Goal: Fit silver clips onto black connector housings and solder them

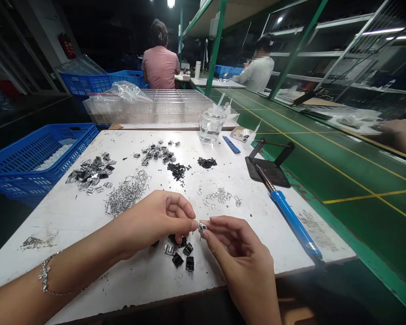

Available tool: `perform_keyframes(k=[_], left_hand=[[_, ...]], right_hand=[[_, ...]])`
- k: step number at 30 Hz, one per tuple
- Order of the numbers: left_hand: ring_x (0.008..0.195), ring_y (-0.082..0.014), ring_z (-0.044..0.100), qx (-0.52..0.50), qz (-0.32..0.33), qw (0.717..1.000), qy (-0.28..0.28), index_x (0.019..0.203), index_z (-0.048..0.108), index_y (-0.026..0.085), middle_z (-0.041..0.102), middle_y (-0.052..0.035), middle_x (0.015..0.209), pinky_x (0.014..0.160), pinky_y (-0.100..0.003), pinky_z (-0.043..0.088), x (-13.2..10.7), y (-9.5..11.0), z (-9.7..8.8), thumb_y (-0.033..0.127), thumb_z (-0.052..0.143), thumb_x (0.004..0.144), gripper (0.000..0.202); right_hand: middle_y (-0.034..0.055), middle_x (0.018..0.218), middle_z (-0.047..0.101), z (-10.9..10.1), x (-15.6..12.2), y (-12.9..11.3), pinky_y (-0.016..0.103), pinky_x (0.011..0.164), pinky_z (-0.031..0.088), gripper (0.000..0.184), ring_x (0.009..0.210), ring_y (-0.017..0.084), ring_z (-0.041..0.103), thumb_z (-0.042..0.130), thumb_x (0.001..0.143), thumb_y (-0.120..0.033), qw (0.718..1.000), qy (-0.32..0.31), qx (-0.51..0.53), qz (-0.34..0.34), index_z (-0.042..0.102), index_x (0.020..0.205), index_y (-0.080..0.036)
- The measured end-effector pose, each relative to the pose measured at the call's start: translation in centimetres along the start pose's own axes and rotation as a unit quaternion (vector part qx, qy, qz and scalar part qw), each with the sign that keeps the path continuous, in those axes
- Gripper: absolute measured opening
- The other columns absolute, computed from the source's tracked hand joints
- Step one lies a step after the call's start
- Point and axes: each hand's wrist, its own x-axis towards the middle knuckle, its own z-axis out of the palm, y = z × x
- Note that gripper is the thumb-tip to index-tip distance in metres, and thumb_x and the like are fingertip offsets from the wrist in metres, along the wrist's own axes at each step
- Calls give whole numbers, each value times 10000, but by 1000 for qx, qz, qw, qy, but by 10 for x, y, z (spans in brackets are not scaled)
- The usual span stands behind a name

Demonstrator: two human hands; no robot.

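Note:
Between thumb and fingers, my right hand (238,257) pinches a small silvery metal part (202,227) near the table's front. My left hand (165,212) meets it from the left, thumb and fingertips pressed together at the part's edge; whether it holds a tiny piece is hidden. Just below the hands lie several small black and silver square parts (177,259). Behind my left wrist is a heap of bent metal wire pieces (126,193). A smaller group of wire pieces (219,195) rests beyond my right hand.
A blue-handled soldering iron (291,221) leans on a black stand (269,169) at right. Black bits (177,171), metal clips (89,175), a glass mug (211,124) and a blue strip (231,145) lie farther back. Blue crate (47,176) at left; two people (160,65) sit beyond.

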Motion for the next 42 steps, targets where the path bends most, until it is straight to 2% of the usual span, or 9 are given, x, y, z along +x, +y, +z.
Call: perform_keyframes(k=[5,11,18,28,35,42], left_hand=[[524,-98,546,-16,-3,1000,-3,754,611,185,620,40,578,546,-220,406,1,0,0,219,719,699,126],[543,-107,535,-6,-5,1000,-4,758,613,182,623,29,598,576,-241,420,2,3,-1,199,728,674,144],[553,-104,542,-8,9,1000,-16,758,610,176,624,24,615,573,-234,426,2,2,-2,184,725,677,140],[559,-97,530,-5,-5,1000,-21,782,599,160,611,24,621,558,-218,395,5,-1,-1,182,706,698,138],[583,-77,487,-16,12,1000,-23,801,578,165,545,51,621,546,-192,353,7,-5,1,145,651,745,94],[576,-75,449,14,43,999,0,765,568,165,504,57,627,536,-195,341,5,-6,5,158,651,747,86]], right_hand=[[-15,847,723,-1,1,3,181,746,591,207,798,129,707,728,757,-157,1000,-12,13,-24,663,920,-268],[-5,844,715,-1,2,4,194,745,597,202,798,139,707,732,753,-155,1000,-6,6,-18,664,916,-253],[-10,839,724,-2,2,3,158,729,589,203,788,124,709,730,754,-150,1000,-11,6,-22,663,917,-250],[-35,832,727,-2,4,0,95,735,560,210,786,87,707,723,755,-136,999,-28,9,-17,655,913,-258],[-35,816,720,-2,5,-3,102,715,564,201,748,89,704,729,742,-117,999,-39,25,-17,656,875,-249],[-36,817,713,-3,4,2,95,733,548,191,769,79,696,732,752,-133,998,-39,52,-5,662,877,-259]])
